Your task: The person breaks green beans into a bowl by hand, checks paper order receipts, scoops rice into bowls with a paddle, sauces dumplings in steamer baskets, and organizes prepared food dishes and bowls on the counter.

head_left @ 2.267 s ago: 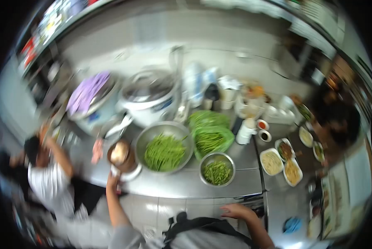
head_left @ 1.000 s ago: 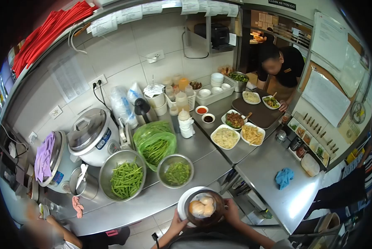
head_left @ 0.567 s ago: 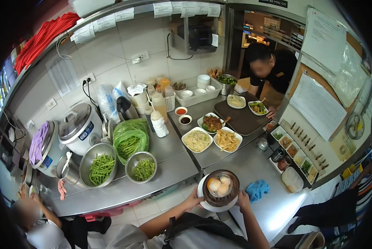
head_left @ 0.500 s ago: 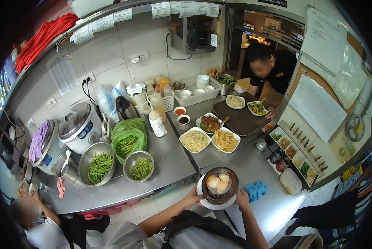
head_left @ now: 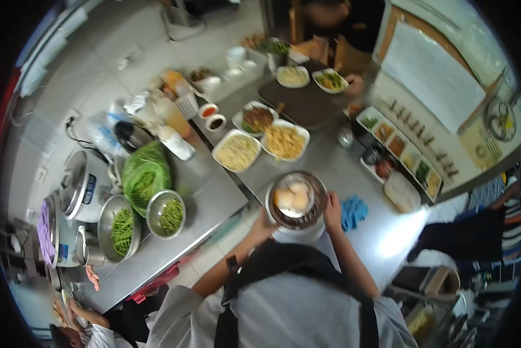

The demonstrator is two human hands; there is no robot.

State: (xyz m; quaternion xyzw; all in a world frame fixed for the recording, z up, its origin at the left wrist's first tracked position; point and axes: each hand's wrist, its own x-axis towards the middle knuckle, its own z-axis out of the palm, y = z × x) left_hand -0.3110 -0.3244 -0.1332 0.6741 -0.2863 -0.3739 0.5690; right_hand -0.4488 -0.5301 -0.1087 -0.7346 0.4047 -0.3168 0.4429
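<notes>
In the head view, blur softens much of the scene, and the undersides of the round dark basket and the white plate below it are hidden. The basket, holding pale rounded food, is just left of the blue cloth, my landmark. The left hand curls partly closed at the basket's left side, most of its fingers out of sight. The right hand, between basket and cloth, is partly closed on the opposite side. Both have hold of the basket-and-plate stack, though I can't tell how the grip divides between the two.

Beyond and left of the cloth, the noodle dish, the dish of fried pieces and the meat dish sit on the worktop. Farther beyond the cloth, a person by the dark tray is cut off at the top edge. Far left of the cloth, another person is partly cropped; what their hands hold is too small to tell.

Compared with the earlier frame, the view has swung lower, showing more of the wearer's back straps and shirt. The basket is nearer the noodle and fried-piece dishes, and less of the plate's rim shows around it.
</notes>
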